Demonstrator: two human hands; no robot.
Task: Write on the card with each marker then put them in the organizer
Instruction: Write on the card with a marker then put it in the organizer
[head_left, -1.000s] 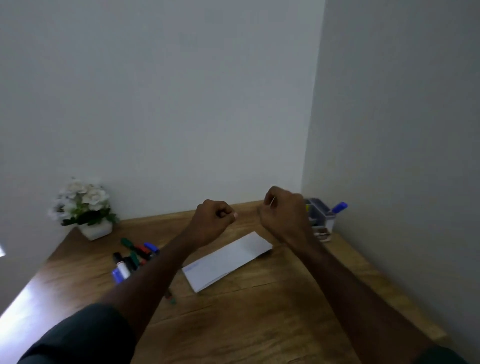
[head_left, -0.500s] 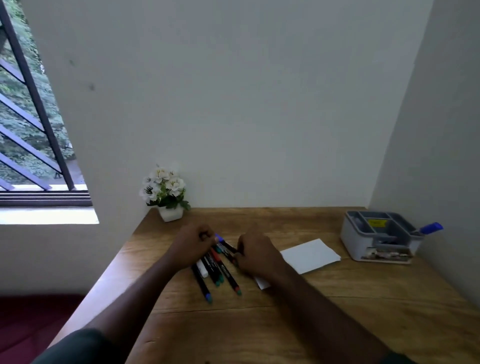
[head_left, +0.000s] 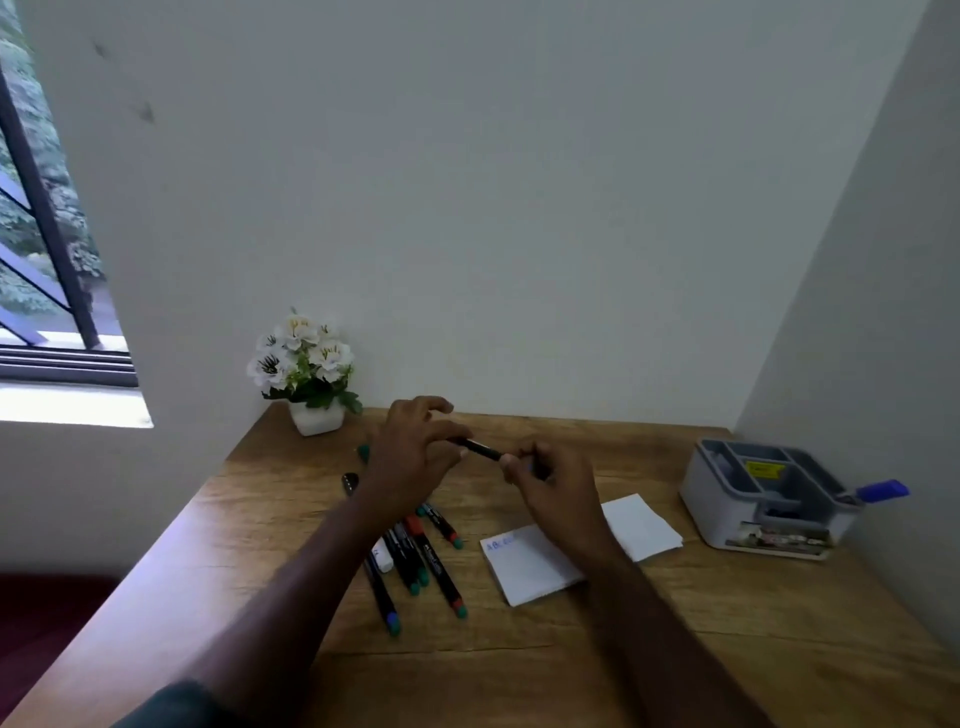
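Both hands pinch the slim black marker (head_left: 480, 448), its axis ten-to-four between left hand (head_left: 410, 452) and right hand (head_left: 550, 483).

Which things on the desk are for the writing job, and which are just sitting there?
For the job: marker held by both hands, left hand, right hand; loose markers; card; organizer.
Just sitting: flower pot.

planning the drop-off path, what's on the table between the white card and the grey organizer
Nothing: in the head view, only bare wooden table separates the card from the organizer. The loose markers lie on the card's far side.
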